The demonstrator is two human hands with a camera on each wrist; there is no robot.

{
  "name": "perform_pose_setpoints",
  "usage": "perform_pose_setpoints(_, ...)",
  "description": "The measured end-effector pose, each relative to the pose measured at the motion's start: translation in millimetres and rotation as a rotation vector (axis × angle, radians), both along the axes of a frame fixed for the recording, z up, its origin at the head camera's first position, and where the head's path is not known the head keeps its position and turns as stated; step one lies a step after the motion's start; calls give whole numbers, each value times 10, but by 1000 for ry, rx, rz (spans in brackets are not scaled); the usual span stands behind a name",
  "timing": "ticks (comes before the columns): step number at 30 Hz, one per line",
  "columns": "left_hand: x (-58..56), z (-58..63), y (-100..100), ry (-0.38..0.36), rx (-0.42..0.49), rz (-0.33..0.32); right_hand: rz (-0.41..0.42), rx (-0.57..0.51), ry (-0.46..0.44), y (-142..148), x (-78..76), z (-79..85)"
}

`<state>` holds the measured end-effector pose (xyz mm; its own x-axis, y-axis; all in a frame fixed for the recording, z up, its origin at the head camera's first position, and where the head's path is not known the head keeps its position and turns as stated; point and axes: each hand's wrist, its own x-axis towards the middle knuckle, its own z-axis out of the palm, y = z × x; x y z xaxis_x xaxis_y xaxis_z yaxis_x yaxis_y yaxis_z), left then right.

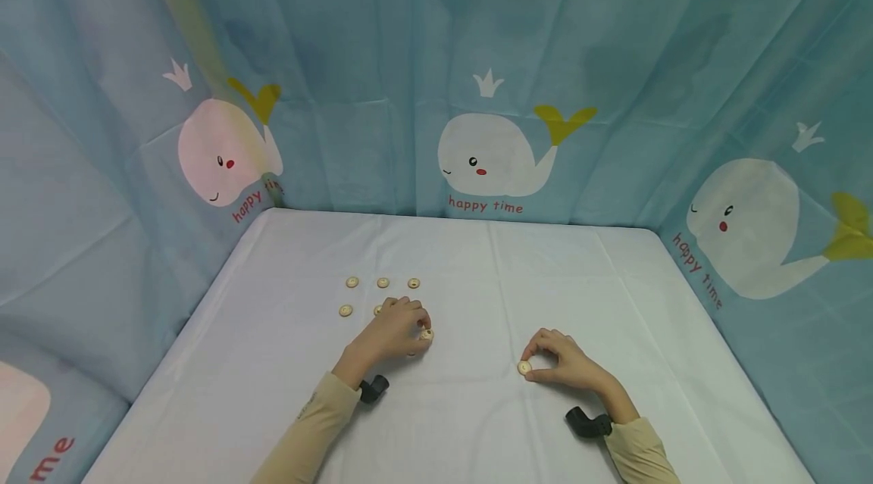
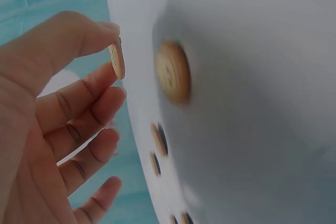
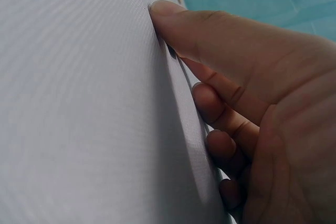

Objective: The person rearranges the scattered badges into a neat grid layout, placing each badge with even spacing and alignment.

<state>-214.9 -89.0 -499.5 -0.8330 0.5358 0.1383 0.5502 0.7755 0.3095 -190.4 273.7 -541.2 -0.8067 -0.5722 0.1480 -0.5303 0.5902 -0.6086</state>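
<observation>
My left hand [image 1: 398,329] pinches a round wooden button [image 2: 116,59] between thumb and index finger, raised over the white table, with its other fingers loosely bent. Another wooden button [image 2: 173,72] lies on the cloth close by that hand, mostly covered by it in the head view. To the right, my right hand [image 1: 566,363] holds a wooden button [image 1: 524,367] at the tabletop between thumb and index finger. In the right wrist view the thumb [image 3: 210,32] hides most of that button.
Beyond the left hand, several wooden buttons lie in rows, among them a left one [image 1: 352,282], a middle one [image 1: 383,282] and a right one [image 1: 414,283]. The white cloth [image 1: 546,279] covers the table. Blue curtains [image 1: 341,151] with whale prints hang around it.
</observation>
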Motion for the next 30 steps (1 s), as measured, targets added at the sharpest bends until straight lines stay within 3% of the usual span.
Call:
perform_pose_setpoints(20,120,-116,-681,21,-10,161,10,-6,13,-4,3,-7)
perform_pose_setpoints(30,198,-148,-929,18,-36,222,14,-15,37,-3,4,-9)
